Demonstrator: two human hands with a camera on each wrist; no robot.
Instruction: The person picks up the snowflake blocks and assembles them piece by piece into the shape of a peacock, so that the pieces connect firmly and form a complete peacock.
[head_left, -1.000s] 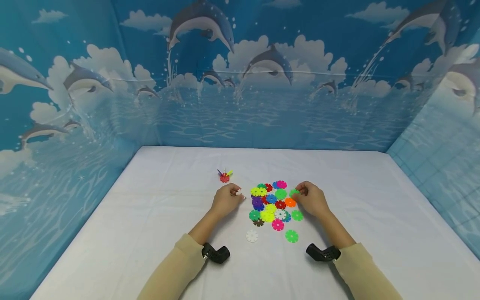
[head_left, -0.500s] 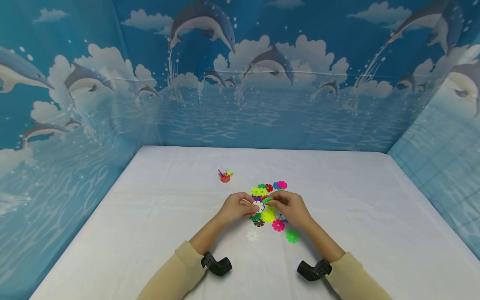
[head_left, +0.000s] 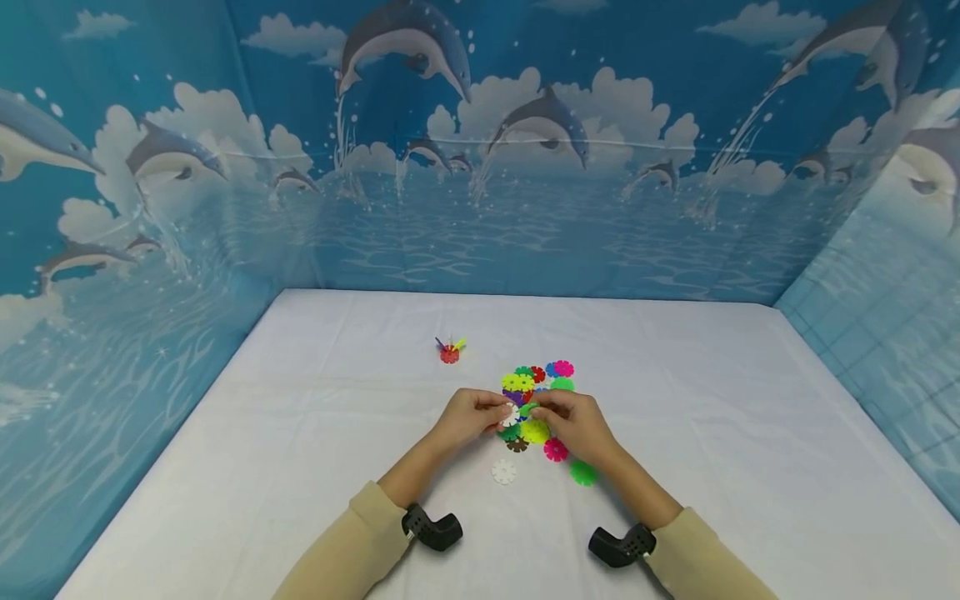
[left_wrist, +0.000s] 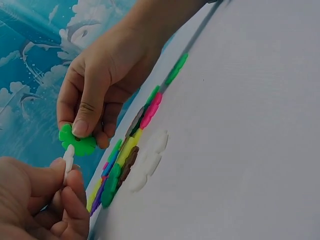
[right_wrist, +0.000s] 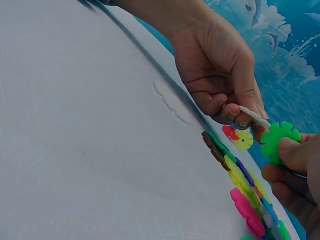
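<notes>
Left hand (head_left: 467,418) pinched a white disc (left_wrist: 69,157) and right hand (head_left: 579,423) a green disc (right_wrist: 272,144), rims meeting between them; whether they had locked, I couldn't tell. One small joined piece (head_left: 449,356), apparently done, stood beyond the left hand. Loose discs (head_left: 535,432), seemingly unused, lay beneath and around both. Bare tabletop (head_left: 330,442) spread outside each hand, its far edge (head_left: 375,294) well beyond.

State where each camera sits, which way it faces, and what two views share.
Head: on the head, looking forward and down at the table; sleeves, left hand and right hand show.
Left wrist: on that wrist, facing its hand's white disc; both hands show.
Right wrist: on that wrist, facing its hand's green disc; both hands show.
Both wrist views share these two discs.
</notes>
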